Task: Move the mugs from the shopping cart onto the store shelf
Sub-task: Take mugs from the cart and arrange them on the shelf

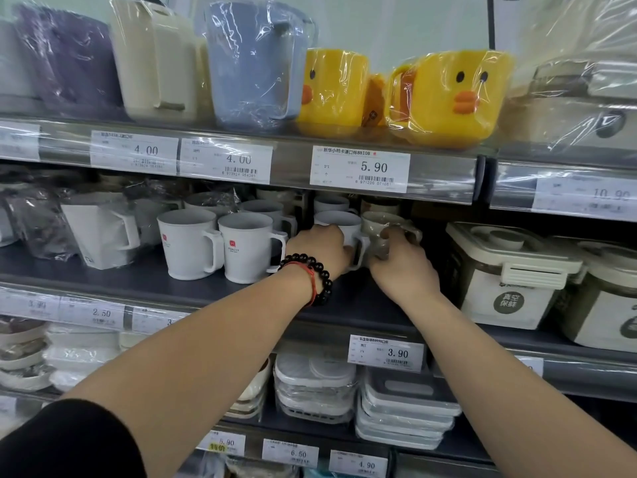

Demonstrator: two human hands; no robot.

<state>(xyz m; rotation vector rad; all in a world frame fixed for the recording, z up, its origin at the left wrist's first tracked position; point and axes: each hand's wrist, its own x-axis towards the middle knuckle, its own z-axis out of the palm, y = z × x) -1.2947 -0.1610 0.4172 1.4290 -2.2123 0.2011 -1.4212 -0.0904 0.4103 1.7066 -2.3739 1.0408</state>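
Both my arms reach into the middle shelf point(144, 281). My left hand point(319, 250), with a bead bracelet on its wrist, grips a white mug point(341, 224) that stands on the shelf with its handle to the right. Right beside it, my right hand point(401, 262) holds a beige mug point(381, 224) wrapped in clear plastic. More white mugs stand behind these two. Two white mugs with red logos point(188, 243) point(246, 248) stand to the left. The shopping cart is out of view.
Lidded storage containers point(506, 274) stand close on the right. Wrapped yellow duck mugs point(444, 98) and tall jugs point(255, 63) fill the upper shelf. Stacked food boxes point(403, 405) lie on the shelf below. Price tags point(360, 169) line the shelf edges.
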